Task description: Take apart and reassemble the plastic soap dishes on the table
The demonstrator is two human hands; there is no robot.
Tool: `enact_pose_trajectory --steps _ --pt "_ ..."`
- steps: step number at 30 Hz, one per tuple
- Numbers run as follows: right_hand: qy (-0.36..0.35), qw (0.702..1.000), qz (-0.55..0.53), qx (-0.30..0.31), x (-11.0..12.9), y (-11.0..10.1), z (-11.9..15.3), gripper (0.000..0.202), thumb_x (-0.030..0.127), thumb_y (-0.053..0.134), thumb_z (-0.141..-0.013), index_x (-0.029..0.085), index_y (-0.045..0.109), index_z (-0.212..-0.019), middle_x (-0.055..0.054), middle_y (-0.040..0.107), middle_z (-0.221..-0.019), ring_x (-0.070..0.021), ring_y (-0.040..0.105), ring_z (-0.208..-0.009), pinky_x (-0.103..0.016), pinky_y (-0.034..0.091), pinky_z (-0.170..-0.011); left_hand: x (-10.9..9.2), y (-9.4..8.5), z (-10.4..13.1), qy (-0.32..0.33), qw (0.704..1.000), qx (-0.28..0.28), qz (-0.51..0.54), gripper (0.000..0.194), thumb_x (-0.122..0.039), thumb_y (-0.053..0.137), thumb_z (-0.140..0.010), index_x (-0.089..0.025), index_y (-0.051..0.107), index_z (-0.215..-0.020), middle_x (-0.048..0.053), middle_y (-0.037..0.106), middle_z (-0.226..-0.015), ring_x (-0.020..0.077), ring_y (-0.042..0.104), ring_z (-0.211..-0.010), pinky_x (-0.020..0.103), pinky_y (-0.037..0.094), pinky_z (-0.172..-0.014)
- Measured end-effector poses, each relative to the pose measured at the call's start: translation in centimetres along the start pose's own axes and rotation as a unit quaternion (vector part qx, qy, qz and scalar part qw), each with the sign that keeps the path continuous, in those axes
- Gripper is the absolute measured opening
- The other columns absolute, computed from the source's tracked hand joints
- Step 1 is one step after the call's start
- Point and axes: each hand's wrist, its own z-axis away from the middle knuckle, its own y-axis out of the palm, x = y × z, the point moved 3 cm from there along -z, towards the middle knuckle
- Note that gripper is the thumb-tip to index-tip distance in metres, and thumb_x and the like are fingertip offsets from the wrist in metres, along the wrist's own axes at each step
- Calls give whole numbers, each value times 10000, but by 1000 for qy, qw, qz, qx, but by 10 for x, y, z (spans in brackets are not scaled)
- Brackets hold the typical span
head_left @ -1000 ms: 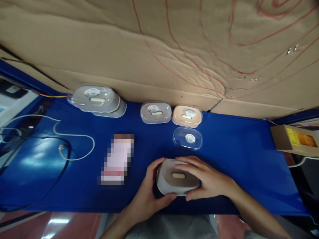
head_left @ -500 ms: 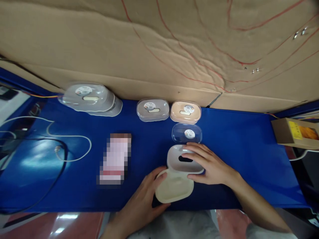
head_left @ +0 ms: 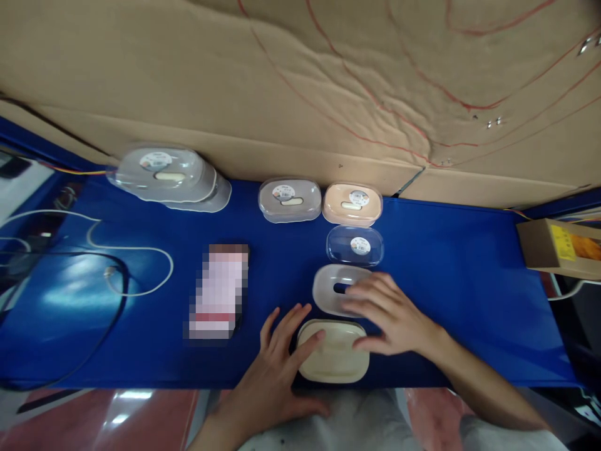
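A cream oval tray (head_left: 334,360) lies flat near the front edge of the table. Beside its left rim is my left hand (head_left: 286,366), fingers spread, with the index fingertip over the tray; contact is unclear. Just behind the tray sits a whitish oval piece with a dark slot (head_left: 328,297). My right hand (head_left: 392,313) hovers over or touches its right side, fingers apart, hiding part of it. Further back lies a clear lid with a round label (head_left: 345,245). Behind that stands a peach box with a clear cover (head_left: 335,203).
A grey covered box (head_left: 300,210) stands left of the peach one. Stacked grey boxes (head_left: 181,188) are at the back left. A blurred-out phone (head_left: 218,291) and a white cable (head_left: 154,249) lie left on the blue table (head_left: 446,250). At right is a cardboard box (head_left: 538,244).
The whitish piece and cream tray, overlapping before, now lie apart, one behind the other. My left hand has let go of the tray's edge and spread its fingers. The view has shifted slightly.
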Motion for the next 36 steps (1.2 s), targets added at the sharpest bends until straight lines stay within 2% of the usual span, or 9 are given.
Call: enact_pose_trajectory --steps 2,4,6,13,18,22,29,33,36 --pt "-73 997 -23 8 22 13 1 526 642 572 -1014 174 690 -1223 -108 763 -1116 -253 670 -1041 -412 514 -922 0 -5 -6 -4 1000 -10 12 1138 -636 835 -789 -298 205 -1674 240 252 -1724 482 310 -1562 745 227 -1234" --pt "-138 989 -38 38 41 28 3 447 621 557 -1025 211 730 -1070 -43 742 -894 -208 646 -845 -360 498 -772 2 -11 -18 -13 1000 -5 13 954 -448 759 -929 -293 191 -1680 215 282 -1725 436 315 -1578 697 261 -1248" --pt "-159 985 -27 58 52 39 5 402 591 549 -1034 239 740 -1000 -14 698 -775 -194 596 -745 -351 463 -694 3 -17 -35 -12 1000 3 8 924 -383 767 -931 -299 219 -1671 200 331 -1708 418 335 -1572 680 282 -1251" --pt "-136 989 43 -34 39 8 4 312 478 638 -1025 186 740 -1056 -40 752 -877 -203 633 -824 -361 476 -726 7 -36 -73 17 998 66 14 799 -435 739 -952 -287 330 -1622 178 328 -1705 366 335 -1570 593 388 -1228" --pt "13 994 108 -4 2 -16 3 350 457 616 -1047 206 692 -1279 -94 760 -1282 -302 633 -1219 -493 451 -1054 1 -27 -48 -5 998 67 -5 942 -531 902 -759 -284 434 -1539 181 470 -1556 405 487 -1406 619 451 -1141" --pt "1 997 74 27 -2 -5 2 290 376 581 -1069 181 713 -1238 -84 793 -1175 -279 682 -1112 -467 502 -1008 -2 -6 -18 -13 996 75 -49 1062 -645 947 -614 -312 469 -1503 179 553 -1470 439 561 -1312 725 385 -1118" --pt "-3 999 34 -34 8 -11 4 300 177 638 -1004 198 695 -1297 -54 802 -1092 -220 695 -929 -404 529 -882 2 7 -7 -100 993 18 54 1047 -439 946 -714 -296 327 -1547 148 623 -1410 402 578 -1338 705 239 -1226" --pt "-24 996 12 -86 18 -23 1 209 161 682 -971 143 728 -1174 -62 795 -998 -197 678 -853 -379 523 -831 9 3 -11 -200 952 -82 215 1172 -380 930 -758 -359 137 -1621 171 493 -1545 409 521 -1428 677 354 -1204" --pt "-41 995 7 -95 24 -21 -3 162 131 670 -985 116 732 -1134 -65 799 -995 -186 686 -872 -373 517 -867 10 4 -17 -260 876 -141 381 1179 -314 897 -805 -425 60 -1628 154 389 -1624 369 502 -1463 594 441 -1182"
